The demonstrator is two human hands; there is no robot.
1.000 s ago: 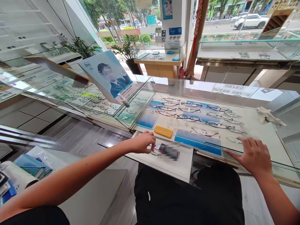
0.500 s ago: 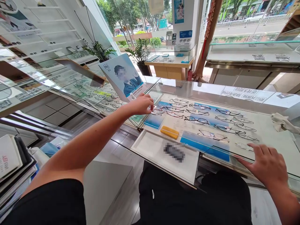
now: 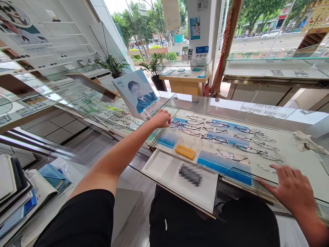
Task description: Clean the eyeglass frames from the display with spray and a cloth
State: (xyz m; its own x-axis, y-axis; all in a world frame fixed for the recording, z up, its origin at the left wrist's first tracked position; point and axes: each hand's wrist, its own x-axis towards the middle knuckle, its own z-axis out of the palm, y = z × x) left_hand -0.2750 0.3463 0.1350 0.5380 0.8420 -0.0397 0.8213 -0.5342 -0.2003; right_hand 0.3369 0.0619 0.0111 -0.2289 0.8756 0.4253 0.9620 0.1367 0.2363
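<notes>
My left hand (image 3: pixel 162 119) reaches across the glass counter at its left part, fingers curled together; whatever may be in them is hidden. Just left of it, a small white bottle (image 3: pixel 147 115) stands in front of a display card (image 3: pixel 138 92) with a portrait. Under the glass, several eyeglasses (image 3: pixel 214 139) lie in rows on white and blue sheets. My right hand (image 3: pixel 293 183) rests at the near edge of the glass with thumb and fingers apart. A pale pair of glasses (image 3: pixel 266 168) lies beneath the glass by its fingertips.
An open white drawer (image 3: pixel 159 164) juts out before my lap, holding a blurred dark item. A yellow case (image 3: pixel 185 152) lies behind it. At right is a crumpled cloth (image 3: pixel 307 141). Stacked folders (image 3: pixel 15 185) stand at lower left; potted plants (image 3: pixel 154 67) are farther back.
The view has tilted up a little, so the scene sits lower. My left hand has shifted slightly right along the glass, while my right hand stays at the counter edge.
</notes>
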